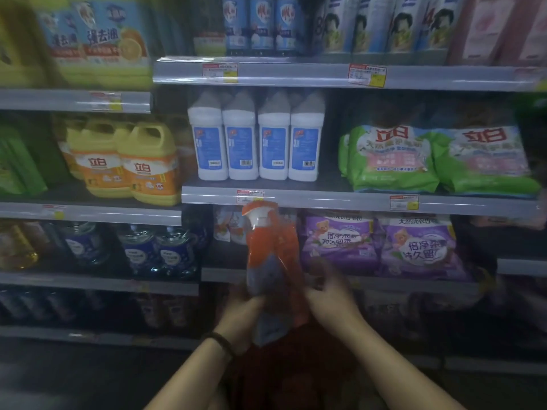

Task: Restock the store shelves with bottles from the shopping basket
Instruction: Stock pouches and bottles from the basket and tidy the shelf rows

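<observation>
An orange spray bottle [270, 258] with a white trigger head and a grey-blue label stands upright in front of the shelves, blurred by motion. My left hand [241, 313] grips its lower left side. On the bottle's right side, my right hand [331, 297] holds it, fingers curled round it. Below my forearms a dark red shape, probably the shopping basket [296, 365], shows dimly. The shelf [325, 199] edge runs just behind the bottle's top.
White bottles [256, 140] with blue labels fill the middle shelf above. Yellow jugs [133, 164] stand to the left, green bags [429, 161] to the right. Purple bags [381, 247] and blue bottles [159, 250] sit on the lower shelf. A dark gap lies behind the spray bottle.
</observation>
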